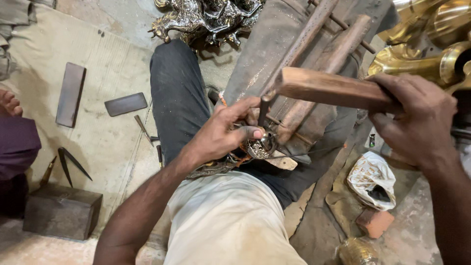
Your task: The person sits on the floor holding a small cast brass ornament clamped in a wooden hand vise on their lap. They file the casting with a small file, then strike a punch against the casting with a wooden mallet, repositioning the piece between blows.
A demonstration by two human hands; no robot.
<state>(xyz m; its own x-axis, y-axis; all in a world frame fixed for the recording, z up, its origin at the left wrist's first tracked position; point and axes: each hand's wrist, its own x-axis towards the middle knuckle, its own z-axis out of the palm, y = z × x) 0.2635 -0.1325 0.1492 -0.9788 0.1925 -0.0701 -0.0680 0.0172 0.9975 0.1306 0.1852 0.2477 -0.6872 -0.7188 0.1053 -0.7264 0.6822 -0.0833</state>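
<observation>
While the small ornate metal piece (259,147) is pinned against the sloping wooden block (294,115) that lies across the lap, a thin dark punch (263,112) is held upright on it by the left hand (226,132), whose fingers are closed around the tool's lower end and partly over the piece. The right hand (417,115) is clenched around one end of a wooden mallet (329,88), whose other end sits right at the punch's top; whether it touches cannot be told. The step in hand appears to be chasing or striking detail into the metal piece. The next move is judged to call for a square blow on the punch head, with the tip kept steady so that it does not skid across the decorated surface or onto the fingers.

Little packaging is to be seen. A crumpled white bag (371,179) with pale printing lies on the floor to the right, beside a reddish brick fragment (375,222). No signs are visible. Two flat dark slabs (71,93) lie on the cloth at the left, near a dark metal block (61,211) and a pair of dividers (71,164). Polished brass vessels (431,34) are stacked at the upper right.
</observation>
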